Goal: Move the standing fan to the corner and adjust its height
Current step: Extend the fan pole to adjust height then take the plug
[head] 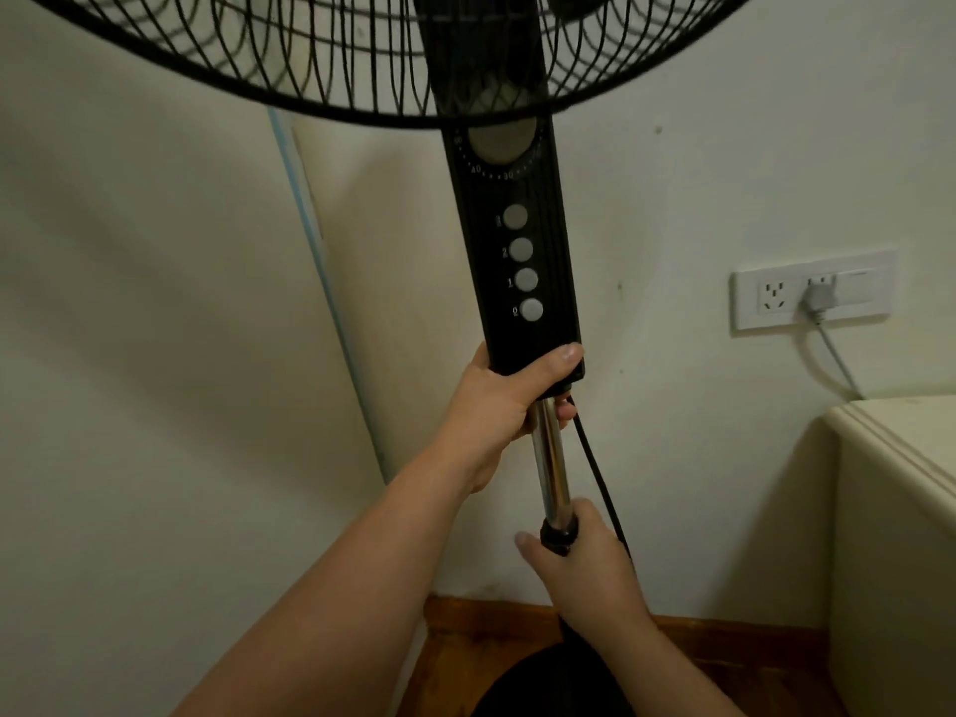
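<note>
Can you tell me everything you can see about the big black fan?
The standing fan is black, with a wire grille on top, a timer dial and four grey buttons marked 3, 2, 1, 0. Below runs a shiny metal pole and a black cord. It stands near a wall corner. The left hand grips the panel's bottom; the right hand grips the pole's black collar.

Shiny chrome, matt black plastic.
The polished chrome metal pole [549, 458] gleams beneath the matt black plastic control column [512, 251]; black wire fan grille [258, 54], glossy reddish-brown wooden floor [724, 659], smooth white plastic socket plate [750, 300].
</note>
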